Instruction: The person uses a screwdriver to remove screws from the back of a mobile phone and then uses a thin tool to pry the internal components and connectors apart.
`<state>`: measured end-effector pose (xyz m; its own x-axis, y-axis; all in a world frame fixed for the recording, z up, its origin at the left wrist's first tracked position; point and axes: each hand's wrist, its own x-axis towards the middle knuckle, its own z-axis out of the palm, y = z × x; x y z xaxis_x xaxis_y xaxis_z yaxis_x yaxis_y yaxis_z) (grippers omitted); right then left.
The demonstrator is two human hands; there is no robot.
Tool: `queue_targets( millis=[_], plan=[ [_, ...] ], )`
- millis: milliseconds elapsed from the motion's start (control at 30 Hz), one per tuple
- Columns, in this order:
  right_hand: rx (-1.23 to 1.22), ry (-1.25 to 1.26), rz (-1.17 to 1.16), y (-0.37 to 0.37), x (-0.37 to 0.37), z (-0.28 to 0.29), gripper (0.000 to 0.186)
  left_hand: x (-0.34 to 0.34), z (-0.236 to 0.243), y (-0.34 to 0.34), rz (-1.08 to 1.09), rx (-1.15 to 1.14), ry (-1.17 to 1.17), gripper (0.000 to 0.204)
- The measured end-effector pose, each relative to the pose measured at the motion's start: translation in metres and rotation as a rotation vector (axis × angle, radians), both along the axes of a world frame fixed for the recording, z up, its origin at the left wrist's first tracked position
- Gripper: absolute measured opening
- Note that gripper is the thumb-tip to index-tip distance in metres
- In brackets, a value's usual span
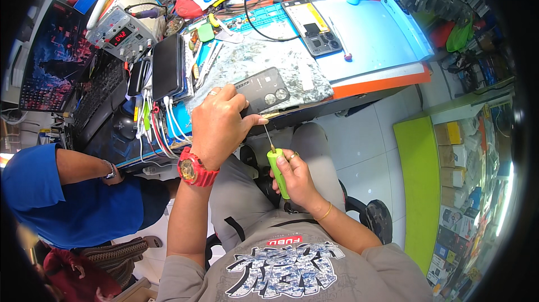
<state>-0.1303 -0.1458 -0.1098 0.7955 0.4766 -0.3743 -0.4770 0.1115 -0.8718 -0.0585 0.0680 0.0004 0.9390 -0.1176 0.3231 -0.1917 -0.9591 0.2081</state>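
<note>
My left hand (222, 119) pinches the near edge of a dark grey phone back cover (258, 90) with round camera rings, at the front edge of the bench. Its thumb lies beside the tip of a thin-shafted hand tool (277, 168) with a lime-green handle. In my right hand (296, 179) that handle is wrapped by the fingers, the shaft pointing up toward the cover's edge. Whether the tip touches the cover is too small to tell. Farther back lies an opened phone (312, 28) with its inside showing.
A marbled work slab (247, 58) and a pale blue mat (370, 32) cover the bench. Next to the opened phone lies a slim screwdriver (341, 41). A power supply (120, 35), dark phones (168, 66) and cables crowd the left. Another person in blue (84, 201) is at lower left.
</note>
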Motion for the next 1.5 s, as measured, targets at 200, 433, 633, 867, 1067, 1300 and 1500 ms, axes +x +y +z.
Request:
queue_targets(
  millis=[200,433,633,867,1067,1300,1500],
  plan=[
    [0.011,-0.005,-0.002,0.0000,0.0005,-0.0015,0.046,-0.0001,0.0000,-0.0016,0.013,0.005,-0.005,0.045],
    [0.035,0.013,-0.054,0.0006,0.0015,0.0030,0.046,0.0011,-0.0010,-0.0045,0.031,0.014,-0.017,0.046],
    [0.037,0.015,-0.046,-0.0007,0.0018,-0.0017,0.046,0.0013,-0.0008,-0.0053,0.025,0.019,-0.013,0.045],
    [0.027,0.001,-0.042,0.0018,0.0008,0.0005,0.045,-0.0011,-0.0009,-0.0033,0.020,0.000,0.004,0.043],
    [0.022,0.013,-0.037,0.0003,0.0023,0.0021,0.046,-0.0009,0.0015,-0.0051,0.028,-0.002,0.019,0.043],
    [0.042,0.029,-0.042,0.0006,0.0008,0.0032,0.046,-0.0008,-0.0002,-0.0050,0.029,-0.005,0.010,0.043],
    [0.039,0.025,-0.036,-0.0018,0.0033,0.0018,0.045,0.0005,0.0019,-0.0073,0.038,0.036,0.015,0.041]
  ],
)
